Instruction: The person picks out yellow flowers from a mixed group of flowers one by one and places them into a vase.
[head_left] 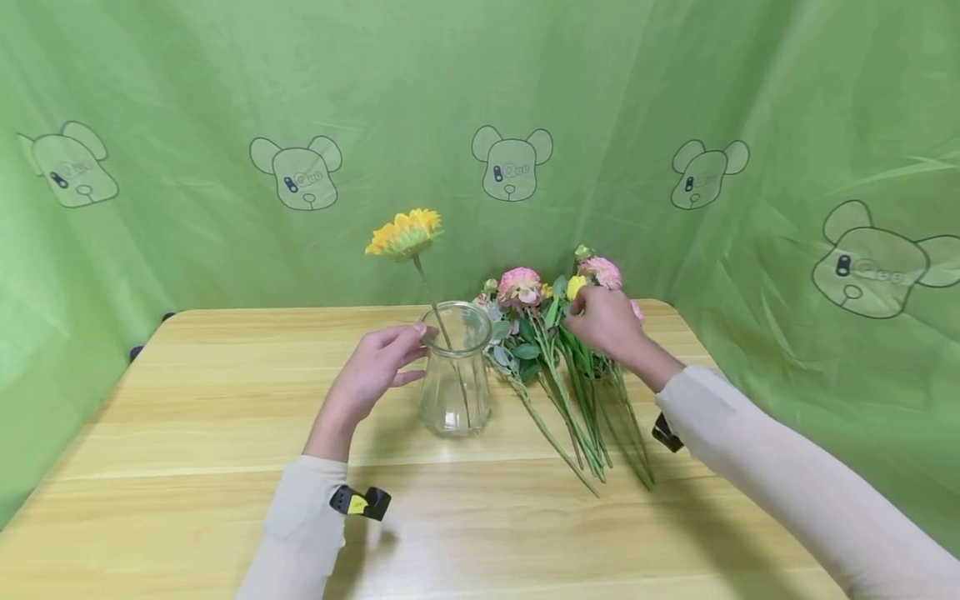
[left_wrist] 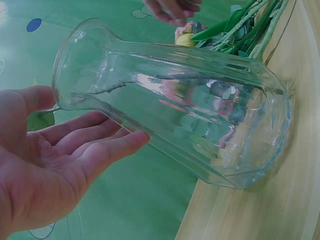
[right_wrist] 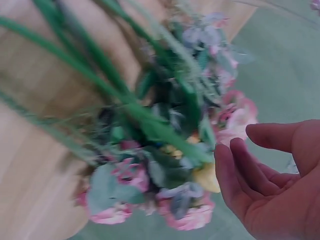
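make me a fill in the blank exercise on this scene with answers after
The flower petals above the clear vase are ____.
The hand nearer the vase is the ____ one.
In the head view, the loose flowers lie to the ____ of the vase.
The curtain behind the table is ____.

Missing words: yellow; left; right; green

The vase over there (head_left: 441, 404) is clear glass, topped by a golden-yellow flower (head_left: 405, 237), green underneath. Right of the vase: pink blooms (head_left: 520, 286), a yellow bud (head_left: 576, 287), green stems (right_wrist: 150, 122). Behind it, green cloth (head_left: 405, 92) printed with dark-outlined bear faces (head_left: 512, 167).
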